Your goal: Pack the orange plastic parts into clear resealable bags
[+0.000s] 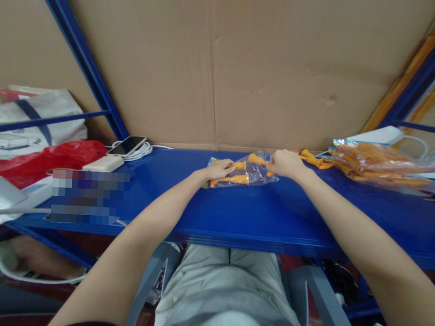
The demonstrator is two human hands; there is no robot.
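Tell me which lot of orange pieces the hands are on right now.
The small clear bag at the middle of the blue shelf, pinched between left hand and right hand. The big pile in plastic on the right lies untouched.

Clear plastic bag (251, 173) lay flat on blue shelf, holding orange handle-like pieces (231, 180). One orange piece (258, 159) stuck out at bag's 12 o'clock edge. Loose orange piece (314, 159) lay at bag's 3 o'clock.

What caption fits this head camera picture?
Two hands, left hand and right hand, hold a clear bag of orange pieces.
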